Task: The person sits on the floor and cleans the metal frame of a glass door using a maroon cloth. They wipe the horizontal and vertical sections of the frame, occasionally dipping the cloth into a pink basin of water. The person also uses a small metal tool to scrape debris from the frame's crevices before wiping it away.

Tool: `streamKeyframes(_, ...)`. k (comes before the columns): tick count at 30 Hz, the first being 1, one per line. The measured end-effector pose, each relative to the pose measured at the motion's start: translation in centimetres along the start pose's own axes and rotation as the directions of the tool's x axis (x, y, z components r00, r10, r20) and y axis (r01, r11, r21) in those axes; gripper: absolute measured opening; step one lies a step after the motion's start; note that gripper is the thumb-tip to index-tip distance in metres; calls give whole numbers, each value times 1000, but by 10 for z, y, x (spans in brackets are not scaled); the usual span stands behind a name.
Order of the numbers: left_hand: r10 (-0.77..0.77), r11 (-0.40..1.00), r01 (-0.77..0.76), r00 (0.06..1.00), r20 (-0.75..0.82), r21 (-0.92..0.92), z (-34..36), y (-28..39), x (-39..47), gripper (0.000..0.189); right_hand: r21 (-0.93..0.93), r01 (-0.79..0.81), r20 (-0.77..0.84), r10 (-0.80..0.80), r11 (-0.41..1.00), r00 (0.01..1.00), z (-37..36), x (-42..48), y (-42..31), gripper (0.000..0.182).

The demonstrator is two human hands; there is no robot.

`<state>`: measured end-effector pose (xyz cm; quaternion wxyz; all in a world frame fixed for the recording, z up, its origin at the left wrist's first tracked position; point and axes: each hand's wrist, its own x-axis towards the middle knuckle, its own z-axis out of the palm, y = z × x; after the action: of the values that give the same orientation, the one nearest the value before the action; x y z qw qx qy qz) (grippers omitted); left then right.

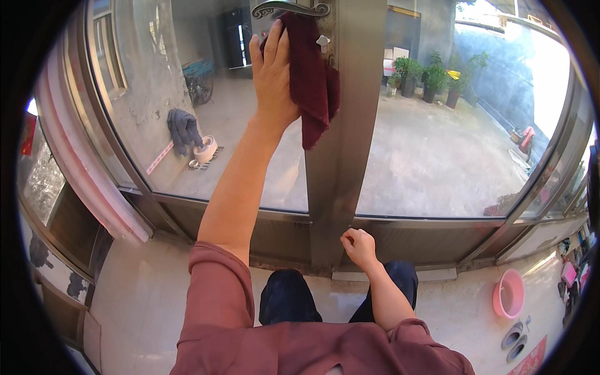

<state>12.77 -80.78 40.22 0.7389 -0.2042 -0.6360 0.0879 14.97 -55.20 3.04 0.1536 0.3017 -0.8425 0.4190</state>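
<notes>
My left hand [276,77] is raised at the glass door, its fingers spread over a dark red cloth [309,79]. The cloth lies against the door's metal frame [344,154] and the glass pane's edge, and its loose end hangs down. Just above my fingers is an ornate metal door handle [293,8]. A key or lock knob [323,41] sticks out right beside the cloth. Lower down, my right hand [360,246] is curled into a loose fist in front of the lower door panel [412,241], with nothing visible in it.
Through the glass I see a concrete yard with potted plants [429,79], a pet bowl [205,149] and a grey cloth [183,129]. On the tiled floor to my right stand a pink basin [509,294] and a pair of shoes [514,341]. A pink curtain [77,126] hangs left.
</notes>
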Motion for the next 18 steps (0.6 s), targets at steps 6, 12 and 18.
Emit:
streamKeyframes(6, -1, 997, -7, 993, 117, 75, -16, 12, -15, 53, -24, -35, 33, 36, 999, 999, 6, -12, 3, 11)
streamKeyframes(12, 29, 999, -31, 997, 73, 33, -10, -13, 29, 55, -27, -21, 47, 22, 999, 999, 9, -18, 5, 11)
streamKeyframes(18, -38, 999, 40, 991, 132, -12, -19, 15, -15, 65, -63, -28, 58, 32, 998, 998, 2, -25, 6, 12)
